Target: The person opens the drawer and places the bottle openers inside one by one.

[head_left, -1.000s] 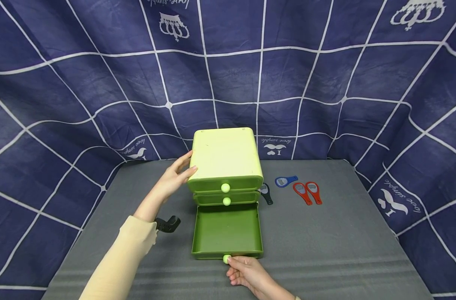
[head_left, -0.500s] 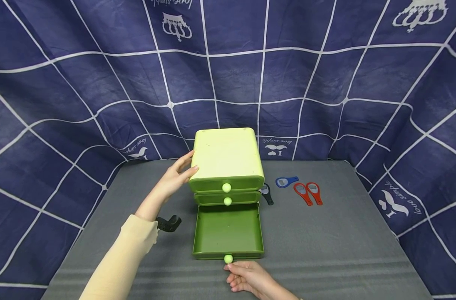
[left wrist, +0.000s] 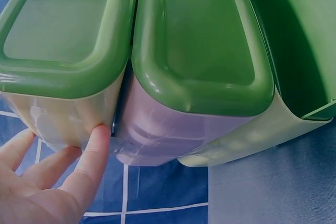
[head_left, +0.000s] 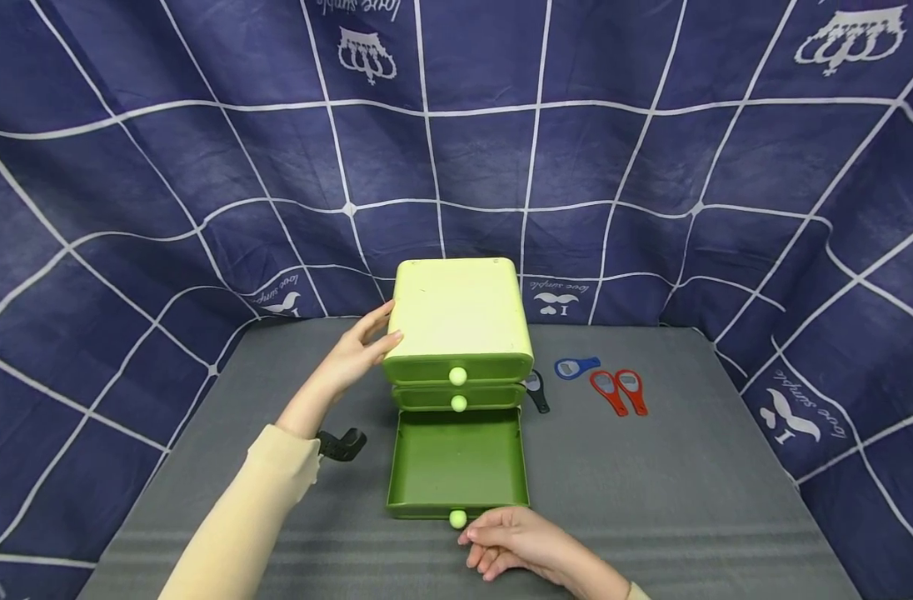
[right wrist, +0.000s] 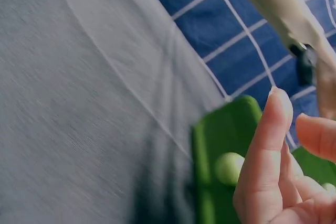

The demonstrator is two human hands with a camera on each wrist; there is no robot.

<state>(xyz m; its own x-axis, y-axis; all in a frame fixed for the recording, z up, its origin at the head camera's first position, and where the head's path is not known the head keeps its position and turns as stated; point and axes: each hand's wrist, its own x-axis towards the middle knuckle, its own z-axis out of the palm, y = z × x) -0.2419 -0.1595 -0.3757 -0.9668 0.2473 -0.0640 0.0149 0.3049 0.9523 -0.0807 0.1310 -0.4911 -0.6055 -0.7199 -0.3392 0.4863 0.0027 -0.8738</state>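
A small chest of drawers (head_left: 460, 308) with a pale yellow-green top and green drawer fronts stands mid-table. Its bottom drawer (head_left: 459, 467) is pulled out and shows a bare green floor; the two upper drawers are closed. My left hand (head_left: 355, 354) rests on the chest's left side near the top, and the left wrist view has its spread fingertips (left wrist: 97, 135) touching the side wall. Just right of the bottom drawer's round knob (head_left: 458, 519) is my right hand (head_left: 520, 542), loosely curled, holding nothing. In the right wrist view its thumb and fingers are apart.
Right of the chest lie a blue bottle opener (head_left: 576, 367), two red bottle openers (head_left: 620, 392) and a black one (head_left: 536, 393) partly hidden by the chest. A grey cloth (head_left: 651, 500) covers the table. Blue curtains (head_left: 576, 167) with white lines surround it.
My right hand has let go of the bottom drawer's knob and moved a little to the right. The left hand stays on the chest, and the drawer stays out.
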